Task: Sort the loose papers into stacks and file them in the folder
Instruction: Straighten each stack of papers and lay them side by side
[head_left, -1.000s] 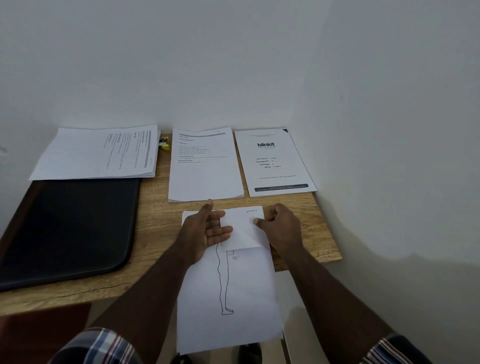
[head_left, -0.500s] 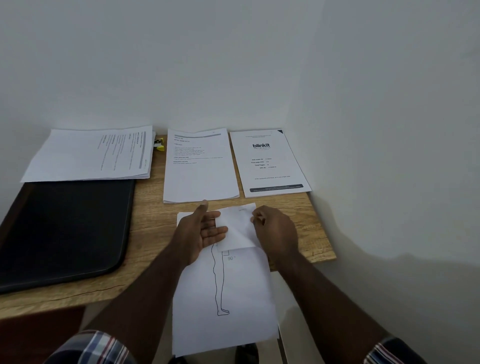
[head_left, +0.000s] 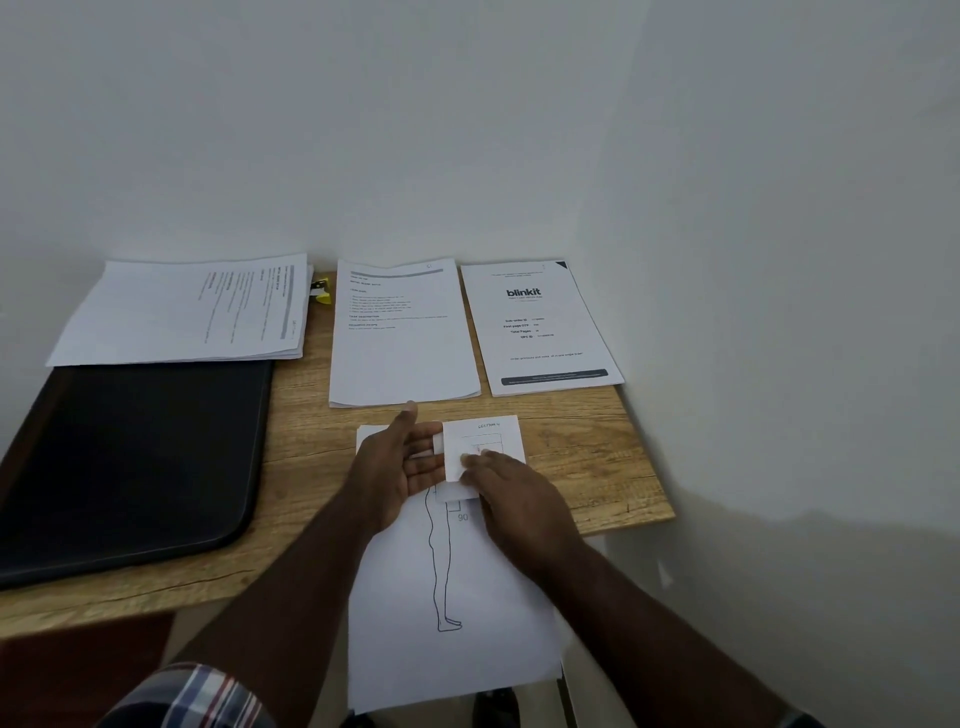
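A large white sheet with a line drawing of a leg (head_left: 457, 597) lies across the table's front edge and overhangs it. On its upper part sits a small white paper (head_left: 485, 434) with faint handwriting. My left hand (head_left: 400, 462) is flat and open, palm turned up and thumb raised, its fingertips reaching the small paper's left edge. My right hand (head_left: 511, 491) lies over the small paper's lower part and grips it with its fingertips. Three sorted piles line the back: a sideways stack (head_left: 182, 312), a text stack (head_left: 400, 343) and a "blinkit" sheet (head_left: 540, 327). The black folder (head_left: 130, 457) lies shut at the left.
The wooden table (head_left: 582, 457) stands in a corner with white walls behind and to the right. A yellow clip (head_left: 322, 293) peeks out between the left and middle stacks. The left stack overlaps the folder's far edge.
My right hand has slid left across the small paper, from its right edge to its middle. The small paper now looks narrower. My left hand has barely moved.
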